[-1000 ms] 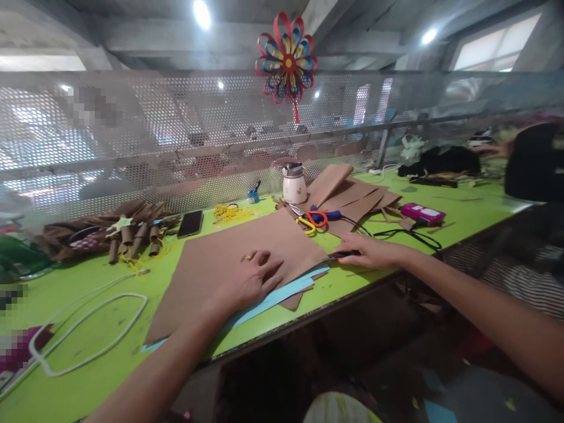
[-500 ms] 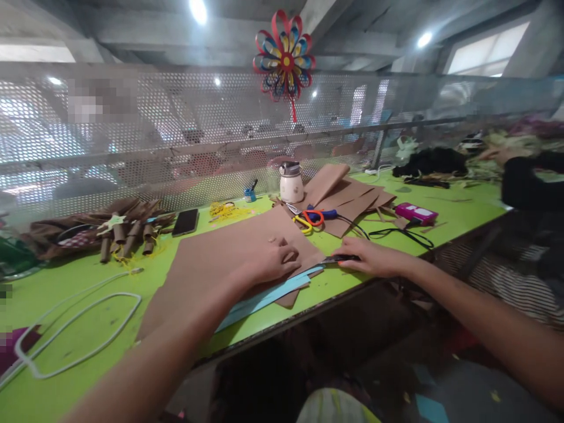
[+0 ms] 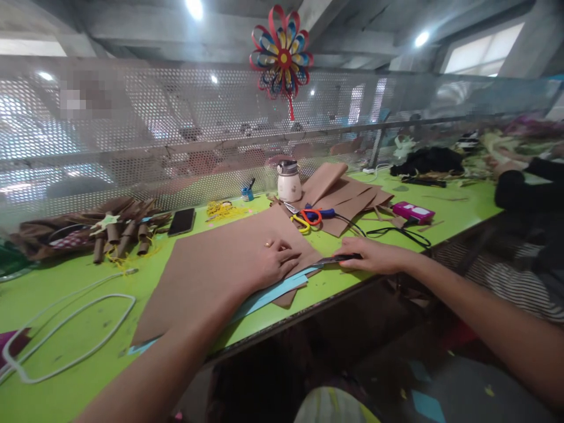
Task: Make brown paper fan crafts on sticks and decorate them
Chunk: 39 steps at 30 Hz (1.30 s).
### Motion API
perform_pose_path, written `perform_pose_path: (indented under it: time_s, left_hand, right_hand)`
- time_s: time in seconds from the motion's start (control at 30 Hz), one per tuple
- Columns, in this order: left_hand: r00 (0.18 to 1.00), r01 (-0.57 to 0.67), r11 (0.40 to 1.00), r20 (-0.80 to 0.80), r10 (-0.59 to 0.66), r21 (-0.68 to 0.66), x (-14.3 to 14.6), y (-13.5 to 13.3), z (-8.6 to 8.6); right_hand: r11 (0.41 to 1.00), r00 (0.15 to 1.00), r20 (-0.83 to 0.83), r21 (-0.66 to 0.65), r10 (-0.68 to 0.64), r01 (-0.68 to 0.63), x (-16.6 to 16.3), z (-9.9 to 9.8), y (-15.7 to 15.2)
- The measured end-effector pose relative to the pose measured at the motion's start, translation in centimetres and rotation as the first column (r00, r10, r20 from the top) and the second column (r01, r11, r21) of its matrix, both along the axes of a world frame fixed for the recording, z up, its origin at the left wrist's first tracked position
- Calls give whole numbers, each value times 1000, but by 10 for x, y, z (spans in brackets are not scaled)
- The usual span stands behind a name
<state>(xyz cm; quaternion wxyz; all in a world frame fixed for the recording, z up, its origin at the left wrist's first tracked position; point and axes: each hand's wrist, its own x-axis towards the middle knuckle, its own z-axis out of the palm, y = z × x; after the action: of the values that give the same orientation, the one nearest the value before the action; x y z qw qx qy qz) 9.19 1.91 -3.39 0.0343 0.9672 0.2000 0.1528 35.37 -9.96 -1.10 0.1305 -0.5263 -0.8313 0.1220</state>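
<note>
A large brown paper sheet (image 3: 207, 252) lies on the green table, with a light blue paper strip (image 3: 275, 292) showing beneath its near edge. My left hand (image 3: 275, 261) rests on the sheet, palm down, fingers lying stretched toward the right. At the sheet's right corner, my right hand (image 3: 374, 255) is closed around a slim black bladed tool (image 3: 337, 258); its tip points left and meets the paper edge. Whether it is a knife or scissors I cannot tell. Scissors (image 3: 304, 217) with red and yellow handles lie just beyond the sheet.
Behind stand a white bottle (image 3: 289, 183) and a small blue jar (image 3: 247, 191). More brown paper (image 3: 352, 202), a magenta box (image 3: 413, 212) and black cable lie rightward. To the left are a phone (image 3: 181, 222), rolled paper pieces (image 3: 126, 235) and a white cable (image 3: 106, 343).
My left hand has flattened, its fingers going from curled to stretched out on the sheet. The right hand and its tool stay at the paper's corner. The view shifted slightly.
</note>
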Motion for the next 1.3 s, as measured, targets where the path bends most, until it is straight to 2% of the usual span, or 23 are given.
perform_pose_path:
  time_s: [0.3,0.6,0.8,0.97,1.3]
  left_hand:
    - [999,-11,998,-47,13,59,-1,-9,6]
    - [999,-22,998,-35,24,54,0,-10,5]
    - [1000,-4,998,-20,6,64,0,-8,2]
    - [1000,29,998,-12,-29,56,-1,-7,0]
    - [994,92,993,-64,-88,72,-1,-9,7]
  right_hand:
    - [999,997,64,23,-35,33,-18,-4,10]
    - [999,999,12,13,-41,40,-12,-4,-1]
    - [1000,999,47,11,-21,21,-19,-3,7]
    - [1000,1000,10,10,-20,20,-19,-2,-2]
    - [999,999,42,20,-35,34,-29,1,-1]
